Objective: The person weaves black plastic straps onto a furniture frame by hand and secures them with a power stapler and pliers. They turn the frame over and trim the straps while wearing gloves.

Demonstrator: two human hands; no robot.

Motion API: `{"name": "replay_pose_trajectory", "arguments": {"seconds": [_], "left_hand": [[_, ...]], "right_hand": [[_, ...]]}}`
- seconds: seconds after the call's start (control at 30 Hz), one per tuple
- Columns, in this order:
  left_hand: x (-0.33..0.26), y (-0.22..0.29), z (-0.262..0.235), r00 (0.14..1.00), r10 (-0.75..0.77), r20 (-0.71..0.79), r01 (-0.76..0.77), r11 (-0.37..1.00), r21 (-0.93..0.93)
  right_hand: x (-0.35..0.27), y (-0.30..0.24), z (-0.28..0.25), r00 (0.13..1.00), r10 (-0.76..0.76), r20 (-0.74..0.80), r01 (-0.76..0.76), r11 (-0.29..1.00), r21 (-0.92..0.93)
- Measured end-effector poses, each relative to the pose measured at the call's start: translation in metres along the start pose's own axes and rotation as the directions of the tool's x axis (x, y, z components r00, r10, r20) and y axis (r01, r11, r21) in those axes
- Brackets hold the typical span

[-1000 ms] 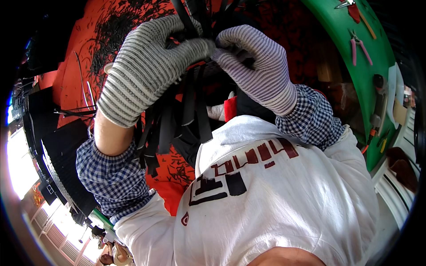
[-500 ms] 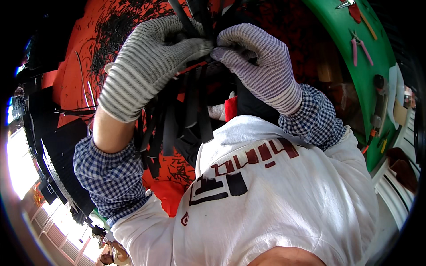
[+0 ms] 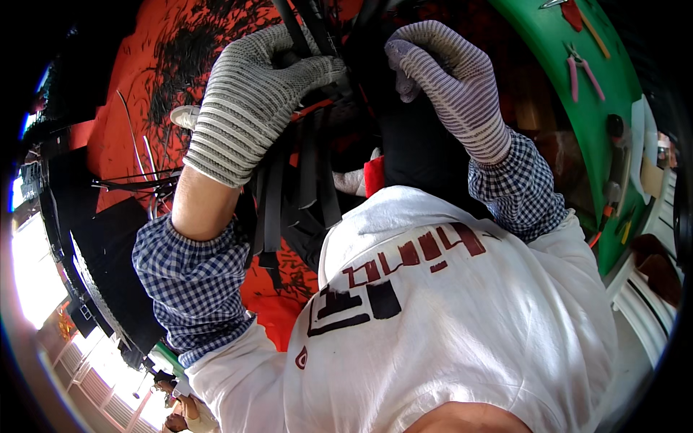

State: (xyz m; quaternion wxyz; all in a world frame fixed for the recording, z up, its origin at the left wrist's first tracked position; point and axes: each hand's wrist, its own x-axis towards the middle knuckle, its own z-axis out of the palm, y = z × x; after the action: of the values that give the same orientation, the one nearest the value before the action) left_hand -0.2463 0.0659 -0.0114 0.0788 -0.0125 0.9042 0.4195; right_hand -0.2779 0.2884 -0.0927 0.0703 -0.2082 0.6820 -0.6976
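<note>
We see a bundle of black straps [image 3: 299, 180] hanging down at the centre, over the orange surface [image 3: 137, 94]. Our left hand [image 3: 249, 108], in a striped grey glove, is raised with fingers curled, pinching the straps' upper ends. Our right hand [image 3: 451, 83], gloved too, hovers just beside, fingers bent, gripping nothing we can make out. 2 checked sleeves [image 3: 191, 281] frame the scene; pink pliers [image 3: 581, 68] lie on the green bench [image 3: 613, 94].

Upper ends of the black straps [image 3: 299, 180] hidden behind the left hand [image 3: 249, 108], cut off at the top edge.
</note>
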Motion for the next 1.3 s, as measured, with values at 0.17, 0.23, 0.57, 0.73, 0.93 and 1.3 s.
{"name": "replay_pose_trajectory", "arguments": {"seconds": [0.17, 0.23, 0.57, 0.73, 0.93, 1.3], "left_hand": [[0.01, -0.022, -0.001, 1.0, 0.008, -0.007, -0.009, 0.994, -0.107], [0.009, -0.018, -0.002, 1.0, -0.01, -0.003, 0.009, 0.994, -0.106], [0.008, -0.016, 0.001, 0.998, -0.049, -0.028, 0.046, 0.992, -0.114], [0.008, -0.012, 0.002, 0.998, -0.06, -0.011, 0.059, 0.993, -0.1], [0.004, -0.006, 0.003, 0.997, -0.072, -0.016, 0.07, 0.989, -0.128], [0.001, 0.001, -0.003, 0.998, -0.065, 0.002, 0.063, 0.954, -0.295]], "right_hand": [[-0.002, 0.0, 0.003, 1.0, 0.01, -0.019, -0.01, 1.0, 0.021], [-0.001, 0.0, 0.003, 0.998, 0.0, -0.058, 0.004, 0.997, 0.077], [-0.004, -0.007, 0.005, 0.999, -0.033, -0.03, 0.036, 0.997, 0.075], [-0.004, -0.007, 0.011, 0.982, -0.19, 0.012, 0.19, 0.976, -0.105], [0.0, -0.014, 0.02, 0.991, -0.124, -0.058, 0.123, 0.992, -0.02], [0.007, -0.016, 0.017, 0.985, -0.144, -0.097, 0.144, 0.99, -0.01]]}}
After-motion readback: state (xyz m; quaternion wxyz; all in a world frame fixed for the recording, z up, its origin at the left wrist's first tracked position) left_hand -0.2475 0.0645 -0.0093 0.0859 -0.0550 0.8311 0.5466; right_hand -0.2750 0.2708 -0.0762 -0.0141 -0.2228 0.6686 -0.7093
